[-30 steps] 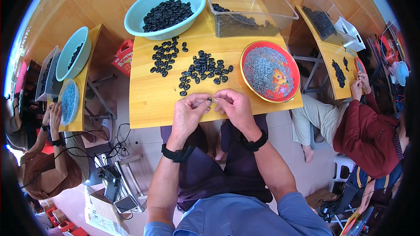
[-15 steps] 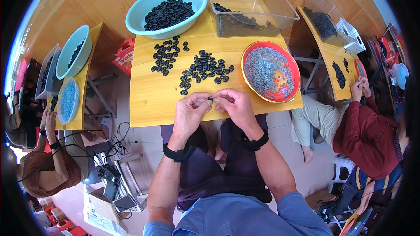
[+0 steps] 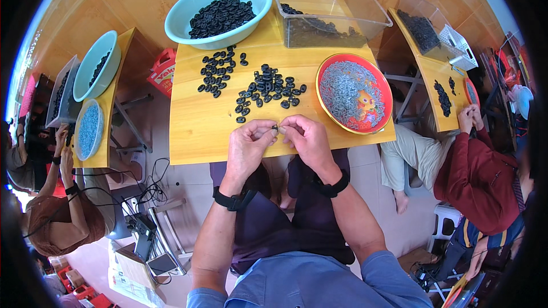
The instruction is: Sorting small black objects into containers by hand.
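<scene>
1. The counter [image 3: 200,137] has a smooth, yellow wood-grain top.
2. Loose on it lie small black oval pieces [image 3: 267,82], glossy and pierced with holes; the group nearer the hands is partly heaped, the other [image 3: 216,74] spread flatter toward the back left.
3. The left hand [image 3: 244,145] reaches in over the counter's near edge, its thumb and forefinger closed on a tiny dark piece [image 3: 274,128].
4. The right hand [image 3: 310,141] meets it there, thumb and fingertips pinched narrow against the piece's right side; whether they also grip a part of their own is too small to tell.
5. Both forearms rise from below and angle inward, each with a black wristband [image 3: 233,200] around the wrist.
6. The dark piece is between the two hands' fingertips, just nearer the person than the loose ovals.
7. Right of them stands a round red bowl [image 3: 387,88] of slender grey pins [image 3: 342,82].
8. At the back, a turquoise plastic basin [image 3: 222,40] full of black pieces stands beside a clear rectangular bin [image 3: 365,21] with more; the loose ovals lie between the hands and the basin.
9. Co-workers sit at separate counters to the left [image 3: 68,222] and right [image 3: 479,182].
</scene>
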Tool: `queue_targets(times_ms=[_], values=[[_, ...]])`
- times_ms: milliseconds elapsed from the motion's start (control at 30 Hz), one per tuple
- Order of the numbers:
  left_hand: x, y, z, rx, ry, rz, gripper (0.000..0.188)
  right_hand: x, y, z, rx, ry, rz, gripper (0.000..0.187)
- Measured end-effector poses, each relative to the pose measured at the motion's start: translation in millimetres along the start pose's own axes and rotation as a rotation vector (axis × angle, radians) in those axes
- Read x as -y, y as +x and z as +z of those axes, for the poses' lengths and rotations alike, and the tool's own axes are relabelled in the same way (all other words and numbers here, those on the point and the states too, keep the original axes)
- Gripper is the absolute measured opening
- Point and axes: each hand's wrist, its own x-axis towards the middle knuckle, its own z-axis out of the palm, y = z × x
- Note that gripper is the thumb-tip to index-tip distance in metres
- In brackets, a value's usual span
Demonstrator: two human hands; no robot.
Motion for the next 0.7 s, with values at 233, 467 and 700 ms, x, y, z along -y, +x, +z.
queue_targets(times_ms=[233, 467, 700], values=[[3.1, -0.3, 0.8, -0.032, -0.050, 0.021, 0.016, 3.6, 1.1, 0.2, 0.025, -0.069, -0.005, 0.014], [2.1, -1.0, 1.4, -0.043, -0.012, 0.018, 0.016, 3.1, 4.0, -0.7, 0.058, -0.040, 0.007, 0.015], [7.1, -4.3, 0.3, -0.096, 0.161, 0.070, 0.024, 4.5, 1.4, -0.2, 0.032, 0.033, 0.043, 0.014]])
